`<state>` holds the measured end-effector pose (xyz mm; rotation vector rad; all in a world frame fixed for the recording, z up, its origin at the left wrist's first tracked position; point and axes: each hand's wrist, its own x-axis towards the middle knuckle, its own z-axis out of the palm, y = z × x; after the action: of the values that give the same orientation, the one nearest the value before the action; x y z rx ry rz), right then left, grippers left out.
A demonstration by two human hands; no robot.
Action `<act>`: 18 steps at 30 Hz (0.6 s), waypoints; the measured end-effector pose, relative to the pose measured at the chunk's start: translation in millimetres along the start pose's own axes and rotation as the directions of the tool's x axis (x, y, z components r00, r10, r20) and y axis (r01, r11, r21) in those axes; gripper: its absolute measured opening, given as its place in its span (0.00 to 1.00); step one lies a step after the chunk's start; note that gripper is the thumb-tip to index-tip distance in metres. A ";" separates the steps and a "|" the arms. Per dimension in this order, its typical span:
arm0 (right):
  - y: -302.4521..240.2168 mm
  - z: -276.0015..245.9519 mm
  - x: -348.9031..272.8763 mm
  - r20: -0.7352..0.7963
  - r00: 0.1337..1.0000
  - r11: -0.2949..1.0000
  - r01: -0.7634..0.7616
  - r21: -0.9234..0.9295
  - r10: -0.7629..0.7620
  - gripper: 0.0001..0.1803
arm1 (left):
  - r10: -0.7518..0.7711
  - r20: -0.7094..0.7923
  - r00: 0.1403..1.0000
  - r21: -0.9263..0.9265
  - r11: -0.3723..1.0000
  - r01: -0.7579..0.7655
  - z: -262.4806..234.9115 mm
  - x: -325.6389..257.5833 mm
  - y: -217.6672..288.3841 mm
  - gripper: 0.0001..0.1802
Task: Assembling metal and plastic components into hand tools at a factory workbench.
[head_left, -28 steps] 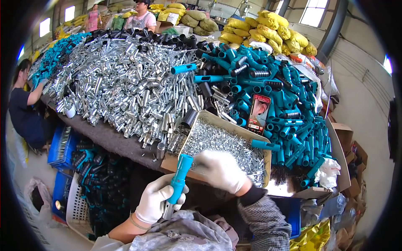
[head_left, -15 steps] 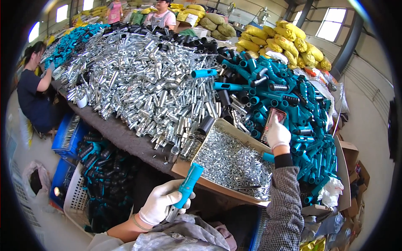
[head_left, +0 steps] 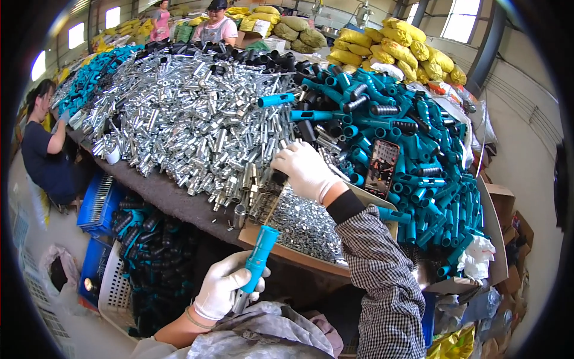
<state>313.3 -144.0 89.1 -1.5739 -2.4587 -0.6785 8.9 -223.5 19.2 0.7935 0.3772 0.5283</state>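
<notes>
My left hand, in a white glove, grips a teal plastic tube with a silver metal piece sticking out of its lower end. The tube stands tilted, upper end away from me. My right hand, gloved too, is at the near edge of the heap of silver metal fittings. Its fingers curl down over a black sleeve, mostly hidden under them. Just below that hand is a shallow tray of small shiny metal pieces. A phone lies on the teal tubes.
Teal tubes and black parts are piled to the right. Below the table's dark edge stand a white crate and blue crates. One person works at far left; others are behind the heap. Yellow sacks are stacked behind.
My right hand has left the phone and moved left to the black sleeve by the metal heap. The left hand still holds the teal tube. The view has shifted slightly.
</notes>
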 end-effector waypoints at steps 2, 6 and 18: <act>-1.9 -14.2 4.6 -0.051 0.999 0.990 0.005 -0.138 -0.012 0.07 | 0.028 -0.049 0.998 0.062 0.998 -0.025 1.4 -3.8 4.0 0.25; -1.7 -17.7 -5.4 -0.042 0.999 0.992 0.019 -0.125 -0.025 0.11 | 0.063 -0.056 0.996 0.143 0.988 -0.054 2.4 4.2 1.7 0.25; 2.4 -1.0 7.9 0.092 0.995 0.992 0.044 -0.117 -0.033 0.12 | 0.107 -0.113 0.988 0.149 0.985 -0.090 -9.4 11.1 -3.7 0.27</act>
<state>311.8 -137.1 93.5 -1.6368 -2.5628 -0.7909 14.2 -213.9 9.0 0.9252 0.4941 0.6492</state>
